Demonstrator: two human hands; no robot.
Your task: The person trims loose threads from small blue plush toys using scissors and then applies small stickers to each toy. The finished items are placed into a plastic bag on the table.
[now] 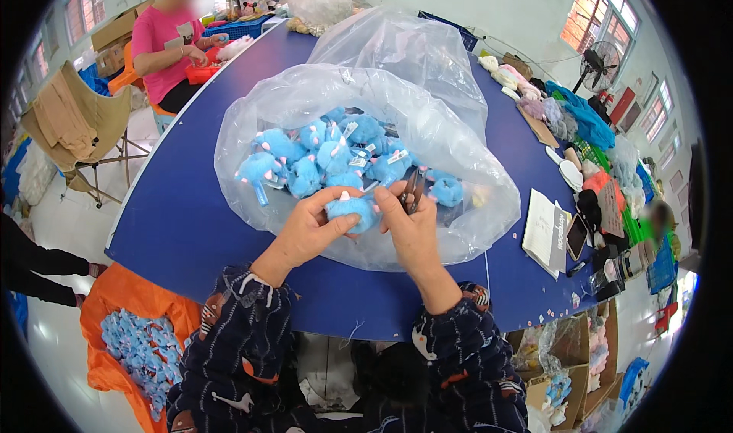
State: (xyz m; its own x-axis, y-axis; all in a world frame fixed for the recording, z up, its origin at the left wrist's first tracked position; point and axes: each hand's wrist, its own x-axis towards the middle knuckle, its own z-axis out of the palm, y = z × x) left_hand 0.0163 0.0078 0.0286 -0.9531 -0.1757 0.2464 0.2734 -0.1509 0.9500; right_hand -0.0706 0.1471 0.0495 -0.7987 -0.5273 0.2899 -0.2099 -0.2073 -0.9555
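Between my hands is a small blue plush toy [356,210] with pink tips, held in front of an open clear plastic bag [473,223]. My left hand [311,227] grips the toy from its left side, thumb across the front. My right hand [412,231] is closed around dark-handled thread snips [413,191], its thumb and finger close to the toy's right edge; whether they also pinch it I cannot tell. Inside the bag lies a heap of similar blue plush toys [334,156], several with white tags.
A blue table [191,257] spreads under the bag. To the right lie a white notebook [544,231] and a phone [577,236]. At lower left an orange sack [130,284] holds many blue pieces. Across the table's far left, a person in pink [164,47] handles things by a red basket [202,72].
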